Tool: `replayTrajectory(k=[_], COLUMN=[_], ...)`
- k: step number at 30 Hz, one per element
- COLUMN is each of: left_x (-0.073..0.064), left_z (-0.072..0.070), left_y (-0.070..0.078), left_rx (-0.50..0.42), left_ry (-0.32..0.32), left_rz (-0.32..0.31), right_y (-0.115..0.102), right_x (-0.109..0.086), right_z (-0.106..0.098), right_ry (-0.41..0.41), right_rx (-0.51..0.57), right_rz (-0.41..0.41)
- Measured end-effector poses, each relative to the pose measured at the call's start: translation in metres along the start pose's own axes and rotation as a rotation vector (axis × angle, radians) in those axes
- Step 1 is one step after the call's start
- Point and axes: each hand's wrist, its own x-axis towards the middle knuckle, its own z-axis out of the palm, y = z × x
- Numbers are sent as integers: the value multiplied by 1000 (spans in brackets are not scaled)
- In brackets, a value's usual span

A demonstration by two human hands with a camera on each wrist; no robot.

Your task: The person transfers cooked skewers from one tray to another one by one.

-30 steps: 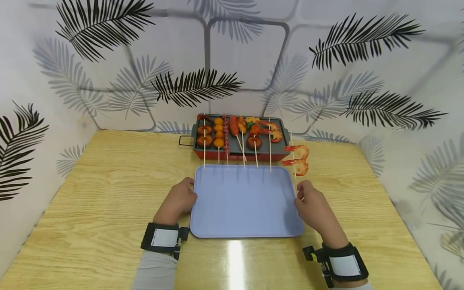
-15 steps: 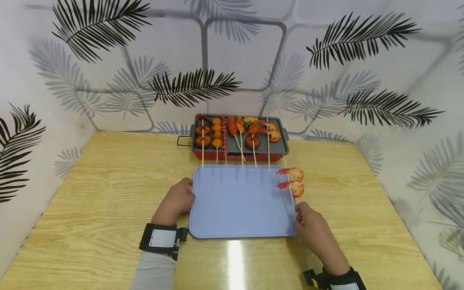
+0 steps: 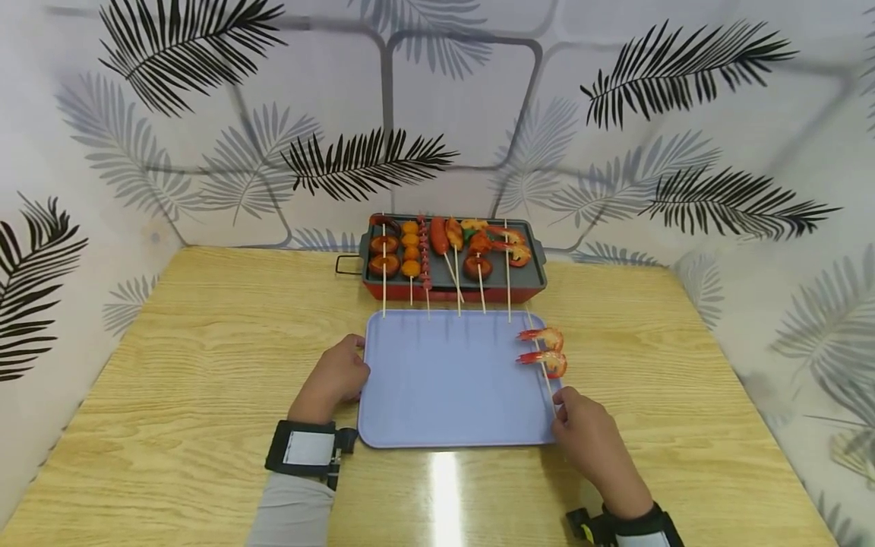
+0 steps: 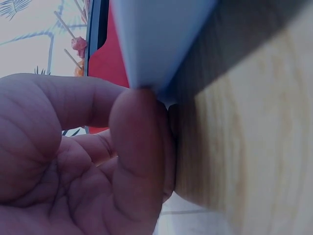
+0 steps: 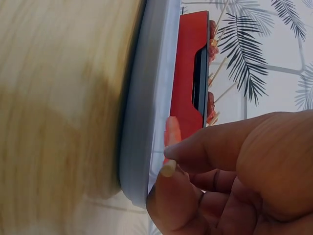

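Observation:
A light blue tray [image 3: 444, 387] lies on the wooden table. My left hand [image 3: 339, 374] grips its left edge; in the left wrist view a fingertip [image 4: 139, 112] presses against the tray's rim. Between thumb and finger, my right hand [image 3: 586, 431] pinches the bare lower stick of a shrimp skewer [image 3: 551, 366]. Its two orange-and-white shrimps are over the tray's right side, tails pointing left. In the right wrist view, the stick's blunt end [image 5: 168, 168] shows at the pinching fingertips. Whether the shrimps touch the tray is hard to tell.
Behind the tray stands a red toy grill [image 3: 454, 292] with a dark top and a wire handle on its left. Several skewers lie across it, sticks pointing towards the tray: mushroom slices [image 3: 384, 264], orange balls [image 3: 411, 251], a sausage [image 3: 439, 234] and shrimps [image 3: 518, 254].
My right hand has brought the shrimp skewer down and left, from beside the grill's right end to over the tray's right side. The left hand has stayed at the tray's edge.

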Motion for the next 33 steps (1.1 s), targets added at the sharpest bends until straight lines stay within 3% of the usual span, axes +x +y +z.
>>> replayTrajectory(k=[11, 17, 21, 25, 30, 33], left_x=[1, 0, -1, 0, 1, 1], left_z=[1, 0, 0, 0, 0, 0], left_y=[0, 1, 2, 1, 1, 1], left_rx=[-2, 6, 9, 14, 23, 21], left_ry=[4, 0, -6, -7, -13, -16], left_rz=[3, -3, -9, -12, -4, -3], right_y=[-3, -2, 1, 4, 6, 8], right_x=[4, 1, -2, -2, -1, 0], right_z=[0, -4, -8, -9, -8, -8], right_ry=[-54, 31, 145, 229, 295, 304], right_rx=[-14, -57, -46, -41, -82, -132], right_rz=[42, 3, -54, -173, -320, -357])
